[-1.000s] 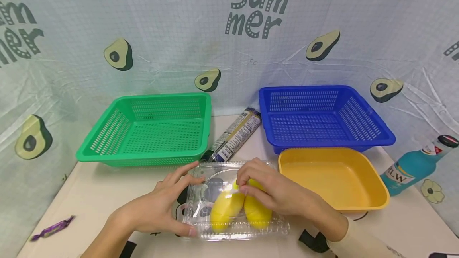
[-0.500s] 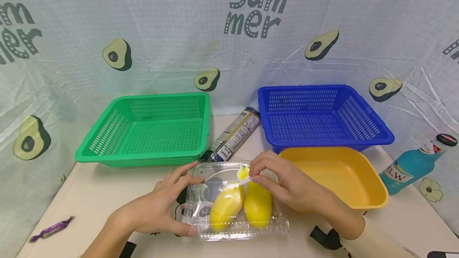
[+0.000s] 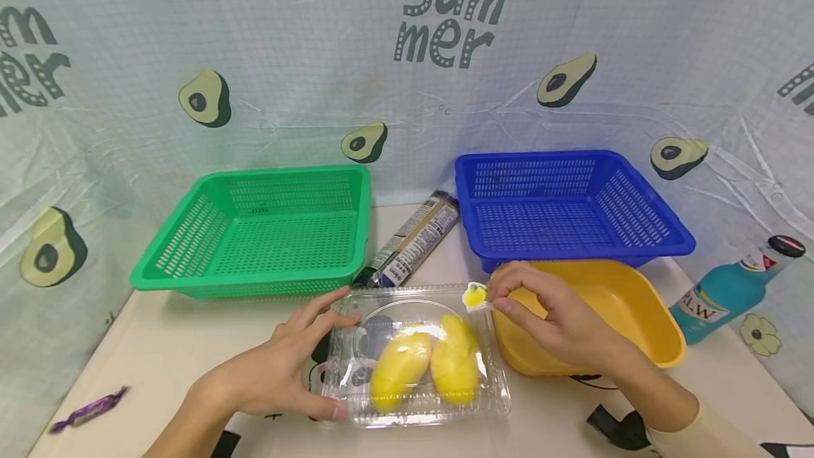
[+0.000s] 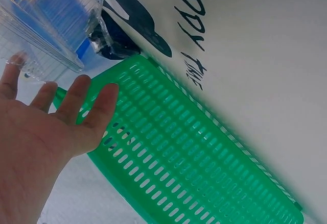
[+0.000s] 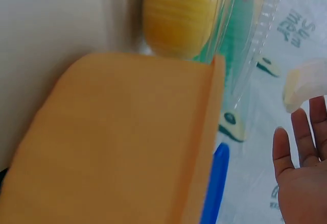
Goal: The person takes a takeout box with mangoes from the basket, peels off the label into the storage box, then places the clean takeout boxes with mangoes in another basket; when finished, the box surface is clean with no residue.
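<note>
Clear plastic box with two yellow fruits inside, sitting near the middle of the worktop, toward my side. Sticker with a yellow print is pinched between my right thumb and fingers; right hand has nothing else. Head view puts the sticker over the box's far right corner; right wrist view shows it apart from the box. Left hand lies spread along the box's left side, fingers extended, not gripping; left wrist view shows those fingers more fully.

Yellow tub is just right of the box, partly covered by my right hand, and fills much of the right wrist view. Dark printed pack slants beyond the box's far edge, between the green basket at the worktop's back left and the blue basket at its back right. Blue bottle leans near the right edge. Purple wrapped candy lies by the left edge, well apart from my hands.
</note>
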### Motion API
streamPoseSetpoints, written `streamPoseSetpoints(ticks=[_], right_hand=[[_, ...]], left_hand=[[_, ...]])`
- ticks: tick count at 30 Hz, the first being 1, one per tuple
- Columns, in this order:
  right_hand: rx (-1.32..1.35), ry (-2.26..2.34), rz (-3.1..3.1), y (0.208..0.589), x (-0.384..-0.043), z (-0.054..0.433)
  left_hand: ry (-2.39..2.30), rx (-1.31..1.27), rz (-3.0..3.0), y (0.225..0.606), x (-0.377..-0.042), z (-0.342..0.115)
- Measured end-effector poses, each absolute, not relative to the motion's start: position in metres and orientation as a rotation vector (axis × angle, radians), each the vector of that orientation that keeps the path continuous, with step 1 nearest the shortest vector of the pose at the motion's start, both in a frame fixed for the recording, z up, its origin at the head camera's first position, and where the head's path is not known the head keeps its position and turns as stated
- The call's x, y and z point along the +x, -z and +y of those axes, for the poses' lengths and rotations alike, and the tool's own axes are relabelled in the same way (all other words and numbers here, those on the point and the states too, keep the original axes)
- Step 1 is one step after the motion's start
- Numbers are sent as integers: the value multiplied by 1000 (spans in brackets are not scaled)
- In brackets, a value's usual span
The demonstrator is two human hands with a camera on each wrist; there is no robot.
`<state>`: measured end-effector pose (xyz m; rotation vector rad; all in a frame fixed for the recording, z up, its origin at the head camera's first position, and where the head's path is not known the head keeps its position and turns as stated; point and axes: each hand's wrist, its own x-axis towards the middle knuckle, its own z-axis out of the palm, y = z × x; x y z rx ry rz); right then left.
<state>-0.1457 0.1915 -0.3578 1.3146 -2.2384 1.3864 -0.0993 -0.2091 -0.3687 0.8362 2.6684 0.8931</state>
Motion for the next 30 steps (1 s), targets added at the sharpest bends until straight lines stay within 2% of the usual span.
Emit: streamPoseSetpoints(ticks=[11, 30], right_hand=[[1166, -1551, -2242, 370, -142, 229], [873, -1354, -2488, 388, -155, 279]], left_hand=[[-893, 823, 2647, 368, -97, -211], [-902, 846, 2659, 368, -98, -210]])
